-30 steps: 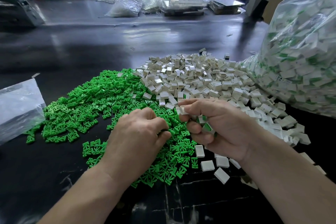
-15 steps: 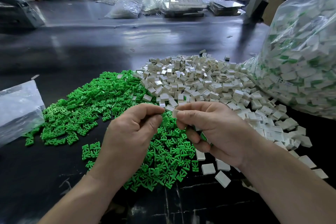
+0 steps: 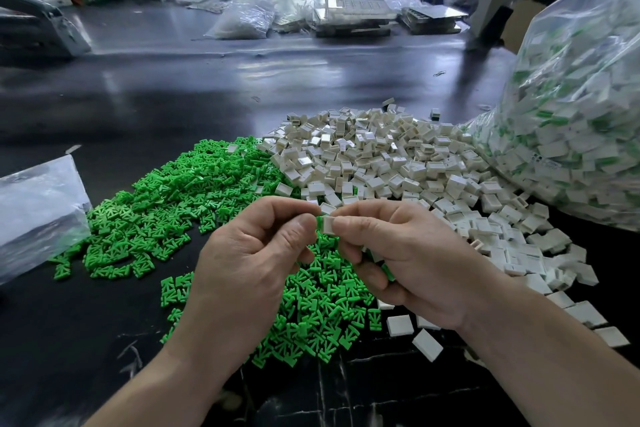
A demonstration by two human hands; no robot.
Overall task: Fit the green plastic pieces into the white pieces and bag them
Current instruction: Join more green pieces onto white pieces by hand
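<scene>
Your left hand (image 3: 256,253) pinches green piece (image 3: 319,220), right hand (image 3: 412,260) pinches white piece (image 3: 329,224), apparently mid-insertion. Keep push square: skewed entry may jam, or piece drops into green pile (image 3: 207,204) below.

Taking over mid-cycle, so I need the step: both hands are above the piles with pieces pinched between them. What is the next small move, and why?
Probably press the green piece fully into the white piece. The left hand pinches the green, the right hand the white, and a strip of green shows at the white's edge, so it looks only partly seated.
</scene>
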